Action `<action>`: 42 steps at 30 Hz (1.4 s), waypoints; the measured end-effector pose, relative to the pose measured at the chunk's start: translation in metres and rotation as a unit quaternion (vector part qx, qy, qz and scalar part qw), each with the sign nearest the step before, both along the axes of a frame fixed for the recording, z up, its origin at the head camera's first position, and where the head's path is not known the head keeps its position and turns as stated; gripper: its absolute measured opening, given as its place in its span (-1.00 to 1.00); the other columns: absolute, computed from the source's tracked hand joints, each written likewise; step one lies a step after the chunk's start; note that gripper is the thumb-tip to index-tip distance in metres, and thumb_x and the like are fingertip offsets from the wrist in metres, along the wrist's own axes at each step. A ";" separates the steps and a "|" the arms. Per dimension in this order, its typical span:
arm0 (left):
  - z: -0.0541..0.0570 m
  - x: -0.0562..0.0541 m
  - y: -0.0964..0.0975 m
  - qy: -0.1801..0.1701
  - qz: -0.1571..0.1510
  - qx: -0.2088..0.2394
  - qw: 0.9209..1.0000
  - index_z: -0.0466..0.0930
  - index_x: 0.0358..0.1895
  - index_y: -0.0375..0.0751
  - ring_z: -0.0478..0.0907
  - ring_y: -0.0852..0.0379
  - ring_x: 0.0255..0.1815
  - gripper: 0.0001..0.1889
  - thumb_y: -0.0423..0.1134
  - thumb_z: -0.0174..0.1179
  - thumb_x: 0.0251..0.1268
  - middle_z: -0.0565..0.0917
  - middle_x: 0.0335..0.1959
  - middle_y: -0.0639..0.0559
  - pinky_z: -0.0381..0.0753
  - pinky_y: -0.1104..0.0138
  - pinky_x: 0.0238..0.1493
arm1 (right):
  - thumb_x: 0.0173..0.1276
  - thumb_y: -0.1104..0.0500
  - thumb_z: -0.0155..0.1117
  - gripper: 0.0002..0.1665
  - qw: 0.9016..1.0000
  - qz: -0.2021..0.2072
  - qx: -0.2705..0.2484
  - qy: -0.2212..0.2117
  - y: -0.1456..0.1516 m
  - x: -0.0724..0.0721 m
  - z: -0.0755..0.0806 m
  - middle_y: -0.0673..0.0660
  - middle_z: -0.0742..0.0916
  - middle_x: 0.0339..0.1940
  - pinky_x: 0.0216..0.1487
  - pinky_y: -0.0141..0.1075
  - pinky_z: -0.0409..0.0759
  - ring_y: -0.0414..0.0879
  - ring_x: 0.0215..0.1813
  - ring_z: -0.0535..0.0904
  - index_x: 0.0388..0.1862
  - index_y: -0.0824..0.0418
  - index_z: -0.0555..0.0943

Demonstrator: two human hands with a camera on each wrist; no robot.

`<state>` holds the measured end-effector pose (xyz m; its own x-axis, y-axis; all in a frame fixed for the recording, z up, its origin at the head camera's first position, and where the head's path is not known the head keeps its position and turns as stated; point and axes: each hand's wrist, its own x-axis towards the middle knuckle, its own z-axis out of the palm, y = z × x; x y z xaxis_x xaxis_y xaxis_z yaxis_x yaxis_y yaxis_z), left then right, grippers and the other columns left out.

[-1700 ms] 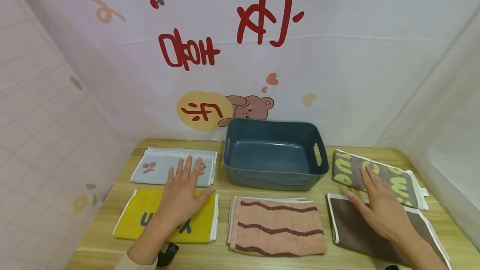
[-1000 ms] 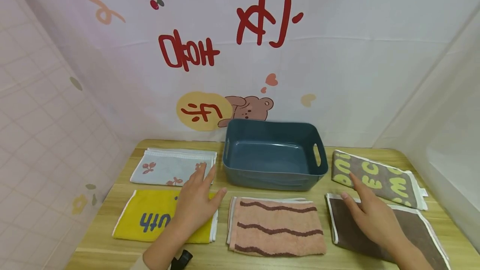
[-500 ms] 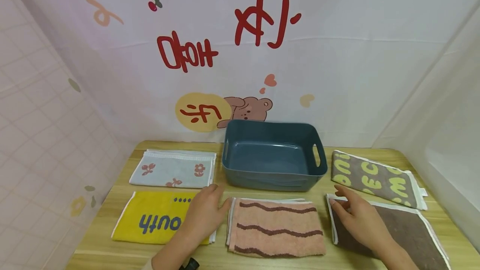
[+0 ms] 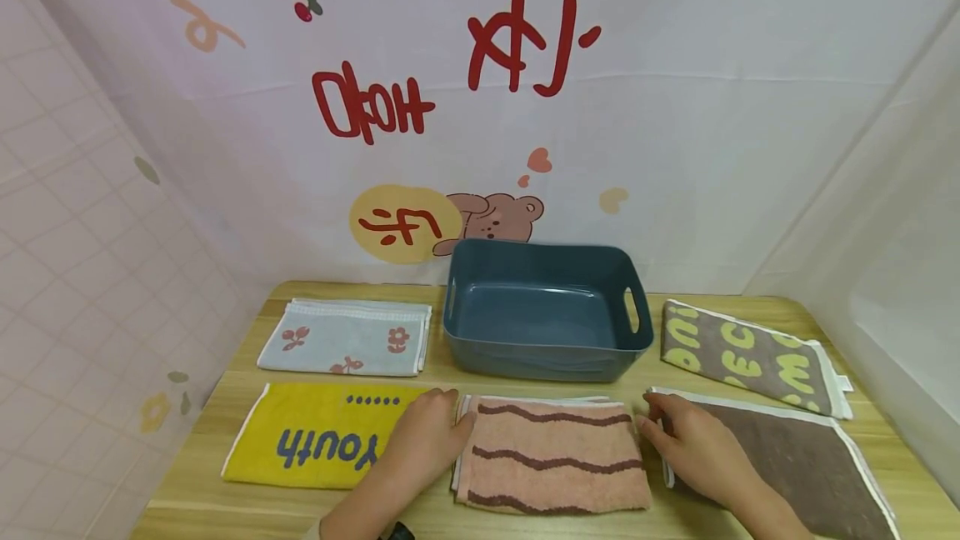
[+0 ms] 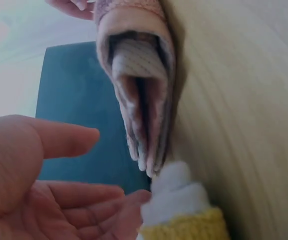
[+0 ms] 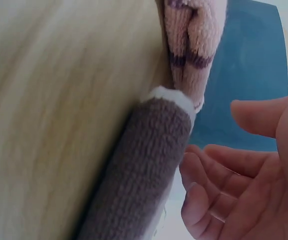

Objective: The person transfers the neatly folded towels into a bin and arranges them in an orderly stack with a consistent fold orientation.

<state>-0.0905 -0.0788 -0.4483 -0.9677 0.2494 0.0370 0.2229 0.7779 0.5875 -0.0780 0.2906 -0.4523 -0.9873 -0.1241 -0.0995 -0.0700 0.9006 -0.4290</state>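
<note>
A folded pink towel with brown wavy stripes (image 4: 555, 458) lies at the front middle of the table. At its left edge is my left hand (image 4: 426, 440), over the right part of a folded yellow towel (image 4: 300, 432). The left wrist view shows that thumb and fingers (image 5: 66, 137) apart, beside the pink towel's folded end (image 5: 144, 85). My right hand (image 4: 693, 444) is near the pink towel's right edge, over the left end of a folded brown towel (image 4: 802, 465). Its fingers (image 6: 228, 175) bend loosely, holding nothing, the thumb apart from them.
Behind the pink towel stands a blue-green plastic basket (image 4: 547, 361) with handle holes. A light blue towel with red flowers (image 4: 330, 344) lies back left, and a grey-brown towel with yellow-green letters (image 4: 757, 357) back right. A white printed curtain (image 4: 675, 148) hangs behind the table.
Both hands have moved in toward the pink towel: the left one rightward and nearer the person, the right one leftward. Their fingers have gone from spread to bent. The towels and basket stay put.
</note>
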 end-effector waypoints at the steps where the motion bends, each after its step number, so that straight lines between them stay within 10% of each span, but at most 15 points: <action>1: 0.000 0.000 0.001 -0.005 0.004 0.001 1.000 0.70 -0.23 -0.52 0.69 -0.16 -0.29 -0.69 -0.22 0.38 0.36 0.70 -0.36 -0.25 0.71 0.00 -0.25 | 0.50 0.02 0.37 -0.59 1.000 0.002 0.003 0.000 -0.001 0.000 -0.001 -0.10 0.66 -0.35 -0.39 -0.23 0.45 -0.24 -0.45 0.43 0.15 0.27 0.67; 14: 0.001 0.004 0.006 -0.100 0.033 0.031 0.994 0.48 -0.72 -0.15 0.35 0.16 -0.76 -0.54 -0.12 0.48 0.26 0.32 -0.80 0.11 0.29 0.33 -0.70 | 0.46 -0.26 0.34 -0.25 0.996 -0.012 -0.038 -0.074 -0.016 0.000 -0.002 -0.04 0.55 -0.61 -0.42 -0.25 0.42 -0.15 -0.56 0.45 0.22 0.39 0.65; 26: 0.000 0.003 0.007 -0.120 0.023 0.043 0.992 0.54 -0.68 -0.24 0.41 0.15 -0.74 -0.63 -0.24 0.55 0.07 0.42 -0.80 0.05 0.38 0.33 -0.69 | 0.26 -0.26 0.53 -0.39 0.993 -0.019 -0.013 -0.116 -0.022 -0.006 -0.004 -0.05 0.69 -0.35 -0.28 -0.13 0.53 -0.14 -0.33 0.54 -0.01 0.21 0.72; 34: -0.004 -0.001 0.008 -0.147 0.013 0.049 0.988 0.60 -0.51 -0.36 0.40 0.09 -0.60 -0.69 -0.26 0.57 0.09 0.51 -0.64 -0.04 0.41 0.30 -0.59 | 0.31 -0.08 0.55 -0.63 0.992 -0.020 -0.035 -0.118 -0.026 -0.001 -0.008 0.01 0.55 -0.56 -0.41 -0.21 0.34 -0.10 -0.49 0.43 -0.32 0.13 0.60; 42: -0.005 0.000 0.010 -0.156 0.004 0.077 0.985 0.61 -0.35 -0.39 0.51 0.08 -0.50 -0.74 -0.34 0.53 0.12 0.56 -0.55 -0.04 0.55 0.27 -0.48 | 0.29 0.08 0.58 -0.54 0.988 -0.013 -0.104 -0.116 -0.025 -0.002 -0.008 0.04 0.56 -0.51 -0.42 -0.27 0.38 -0.10 -0.46 0.44 -0.05 0.33 0.58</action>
